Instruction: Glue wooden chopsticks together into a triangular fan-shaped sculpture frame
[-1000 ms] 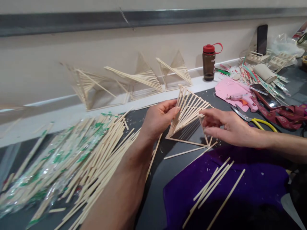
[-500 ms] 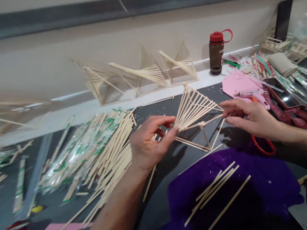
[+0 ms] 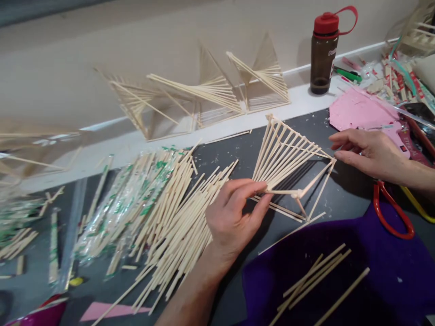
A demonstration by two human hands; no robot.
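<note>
A fan-shaped frame of thin wooden sticks (image 3: 288, 154) stands on the dark table. My left hand (image 3: 238, 208) pinches its near left corner between thumb and fingers. Just right of the frame's right corner, my right hand (image 3: 363, 151) hovers apart from it, the thumb and fingertips close to each other. Whether anything small is between those fingertips cannot be made out. Loose sticks (image 3: 190, 222) lie in a big pile left of my left hand. Several more sticks (image 3: 316, 276) rest on a purple sheet (image 3: 384, 258) in front.
Similar stick frames (image 3: 207, 97) stand along the wall. A dark bottle with a red lid (image 3: 322, 59) is at the back. Red-handled scissors (image 3: 390, 217) lie below my right hand, near a pink sheet (image 3: 356, 111). Wrapped sticks (image 3: 112, 213) are at left.
My right hand has come away from the frame's right corner. My left hand stays at the left corner. The view has shifted, showing more of the loose stick pile.
</note>
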